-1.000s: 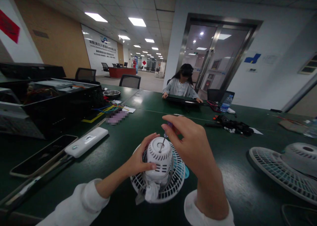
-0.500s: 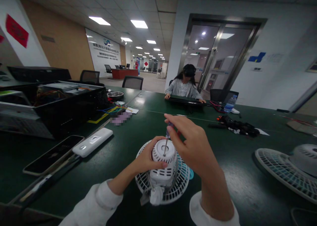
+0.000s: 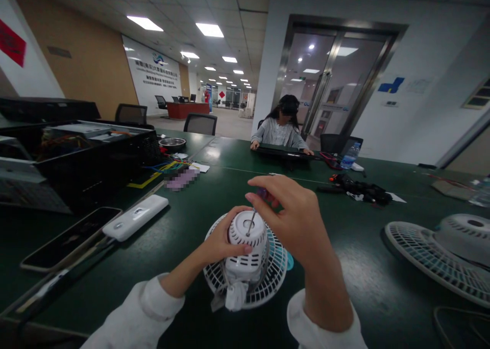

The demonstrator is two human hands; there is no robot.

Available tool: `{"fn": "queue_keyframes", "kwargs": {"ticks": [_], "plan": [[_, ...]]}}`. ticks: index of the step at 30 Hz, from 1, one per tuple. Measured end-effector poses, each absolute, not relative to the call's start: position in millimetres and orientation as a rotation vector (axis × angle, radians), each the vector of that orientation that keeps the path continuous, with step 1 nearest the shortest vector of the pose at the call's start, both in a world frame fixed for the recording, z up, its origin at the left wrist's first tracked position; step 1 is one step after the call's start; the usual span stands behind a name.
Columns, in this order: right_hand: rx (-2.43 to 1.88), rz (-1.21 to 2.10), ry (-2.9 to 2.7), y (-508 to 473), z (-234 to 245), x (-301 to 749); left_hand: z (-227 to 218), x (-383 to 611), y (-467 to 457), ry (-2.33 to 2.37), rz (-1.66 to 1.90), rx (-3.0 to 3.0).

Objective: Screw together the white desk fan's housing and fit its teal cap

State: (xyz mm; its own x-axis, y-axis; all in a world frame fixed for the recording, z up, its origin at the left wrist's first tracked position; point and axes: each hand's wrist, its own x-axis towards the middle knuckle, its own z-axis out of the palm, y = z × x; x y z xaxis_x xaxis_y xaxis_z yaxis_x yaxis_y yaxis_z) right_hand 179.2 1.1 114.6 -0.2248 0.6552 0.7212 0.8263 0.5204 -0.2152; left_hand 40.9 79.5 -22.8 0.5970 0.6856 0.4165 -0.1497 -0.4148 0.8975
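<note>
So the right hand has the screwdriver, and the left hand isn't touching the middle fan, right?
Not quite: the head view shows the left hand gripping the middle fan. The right hand does have the screwdriver.

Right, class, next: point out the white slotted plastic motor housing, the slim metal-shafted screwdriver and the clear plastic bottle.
White slotted plastic motor housing [image 3: 258, 246], head view: its side wall.
Slim metal-shafted screwdriver [image 3: 251, 222], head view: the shaft.
Clear plastic bottle [image 3: 349, 156], head view: middle of its body.
</note>
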Motion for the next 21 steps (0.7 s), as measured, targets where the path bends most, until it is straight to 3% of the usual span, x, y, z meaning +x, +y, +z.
{"fn": "queue_keyframes", "kwargs": {"ticks": [8, 14, 21], "plan": [[-1.142, -0.148, -2.041, -3.0, 117.4, 186.0, -20.5, 40.7, 78.4, 0.424, 0.977, 1.761], [-1.277, -0.333, -1.945, 3.0, 113.9, 179.5, -20.2, 41.6, 78.3, 0.458, 0.997, 1.765], [-1.099, -0.162, -2.057, -2.7, 114.2, 177.3, -21.0, 40.5, 78.2, 0.457, 1.000, 1.786]]}}
